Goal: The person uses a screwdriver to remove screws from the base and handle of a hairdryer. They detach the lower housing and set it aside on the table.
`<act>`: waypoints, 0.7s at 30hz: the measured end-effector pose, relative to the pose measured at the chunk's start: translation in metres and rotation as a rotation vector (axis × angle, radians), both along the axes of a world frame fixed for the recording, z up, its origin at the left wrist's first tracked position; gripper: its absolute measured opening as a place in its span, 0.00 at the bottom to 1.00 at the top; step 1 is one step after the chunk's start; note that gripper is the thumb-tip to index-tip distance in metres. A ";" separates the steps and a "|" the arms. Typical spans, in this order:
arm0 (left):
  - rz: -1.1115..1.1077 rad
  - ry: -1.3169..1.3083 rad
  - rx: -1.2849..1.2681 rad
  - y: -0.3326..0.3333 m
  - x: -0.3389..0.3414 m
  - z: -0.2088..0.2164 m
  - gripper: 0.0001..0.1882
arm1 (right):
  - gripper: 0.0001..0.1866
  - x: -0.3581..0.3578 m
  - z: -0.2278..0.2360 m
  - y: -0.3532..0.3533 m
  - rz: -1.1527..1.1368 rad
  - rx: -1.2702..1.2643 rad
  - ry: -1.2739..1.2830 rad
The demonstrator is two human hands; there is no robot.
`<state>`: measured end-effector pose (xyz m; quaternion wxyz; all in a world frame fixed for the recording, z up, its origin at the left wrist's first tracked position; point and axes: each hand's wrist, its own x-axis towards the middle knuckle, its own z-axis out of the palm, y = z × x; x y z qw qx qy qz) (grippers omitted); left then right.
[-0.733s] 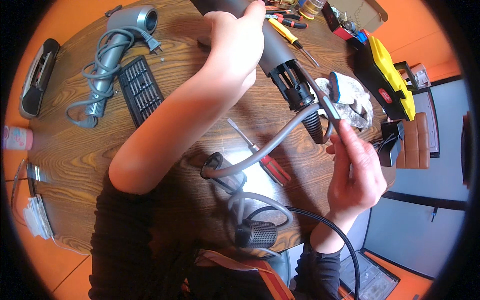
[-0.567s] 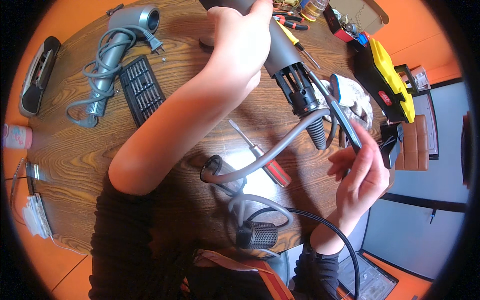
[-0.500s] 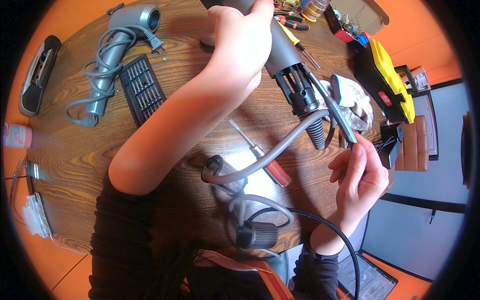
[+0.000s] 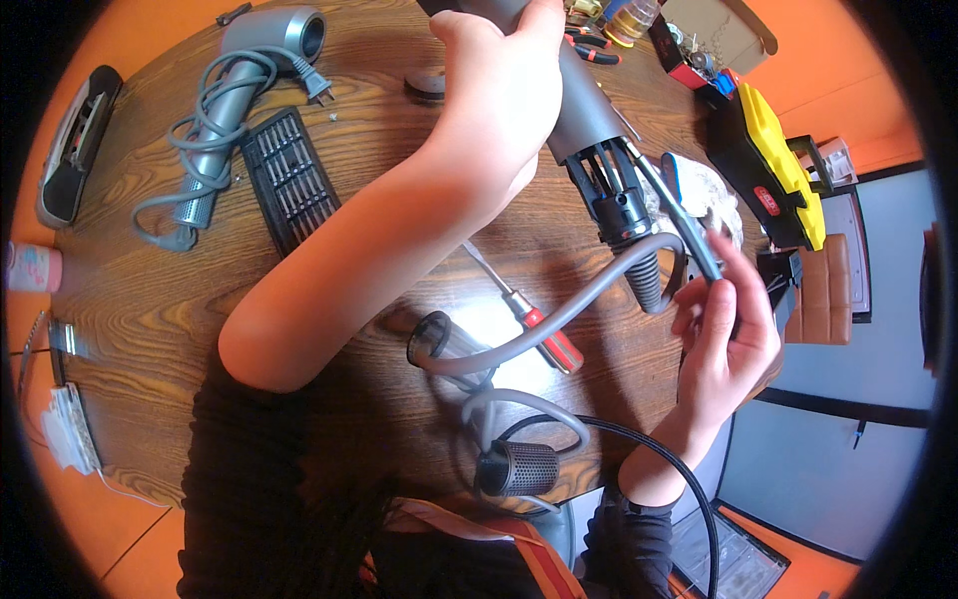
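My left hand is wrapped round a dark grey hair dryer, tilted with its handle's open end down and right. Out of that end shows a black slotted inner frame, and below it a ribbed cord sleeve with a grey cord. My right hand pinches the end of a slim grey precision screwdriver, its index finger blurred. The screwdriver's tip reaches the handle's rim beside the frame; the exact contact is too small to tell. A red-handled screwdriver lies beneath, beside a clear sleeve round the cord.
A perforated black cylinder lies near the table's front edge. At left are a silver hair dryer with coiled cord and a bit set. Further right stand a glove, a black-yellow toolbox and an open carton.
The hair dryer and my left hand have shifted slightly right and down. My right hand has moved a little right with the precision screwdriver, its index finger lifting.
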<state>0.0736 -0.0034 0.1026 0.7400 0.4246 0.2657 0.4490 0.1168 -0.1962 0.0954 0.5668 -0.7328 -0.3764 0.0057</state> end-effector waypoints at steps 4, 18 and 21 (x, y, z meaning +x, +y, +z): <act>0.066 0.191 -0.012 0.003 0.005 -0.005 0.22 | 0.11 0.004 -0.003 -0.001 0.113 -0.078 0.264; 0.093 0.052 0.087 0.007 0.009 -0.008 0.20 | 0.14 -0.005 0.003 -0.002 0.122 0.120 0.368; 0.114 0.051 0.098 0.004 0.006 -0.001 0.19 | 0.15 -0.008 0.003 -0.004 0.139 0.035 0.334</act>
